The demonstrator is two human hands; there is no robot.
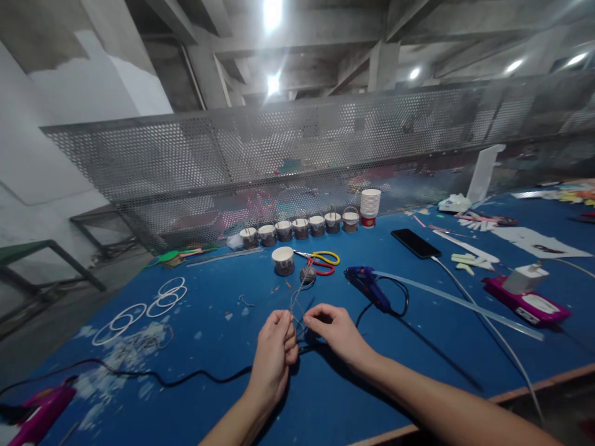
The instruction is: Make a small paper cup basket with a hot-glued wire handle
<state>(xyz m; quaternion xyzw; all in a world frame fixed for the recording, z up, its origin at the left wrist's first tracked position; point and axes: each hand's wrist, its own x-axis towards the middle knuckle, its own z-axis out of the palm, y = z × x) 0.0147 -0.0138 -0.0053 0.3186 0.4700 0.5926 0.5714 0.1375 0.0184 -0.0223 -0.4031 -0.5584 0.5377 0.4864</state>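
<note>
left hand [276, 347] clenched, pinching thin wire [295, 301] | right hand [335, 331] pinching same strand just beside | wire's long axis runs away up-table to spool [307, 274] | both hands equally near

At the lower middle of the frame, the left hand [275, 347] and right hand [337, 331] lay side by side on the bench [209, 341], with a wire [297, 297] between them. The wire ran up to a spool [307, 274] behind the hands. A single cup [283, 260] stood left of the spool and scissors [320, 260] right of it. A glue gun [367, 286] lay further right. Behind these ran a row of cups [300, 228], ending at a cup stack [370, 207] on its right, before the mesh panel [279, 142]. A phone [415, 243] lay right of the stack, and rings [153, 303] at centre left.
</note>
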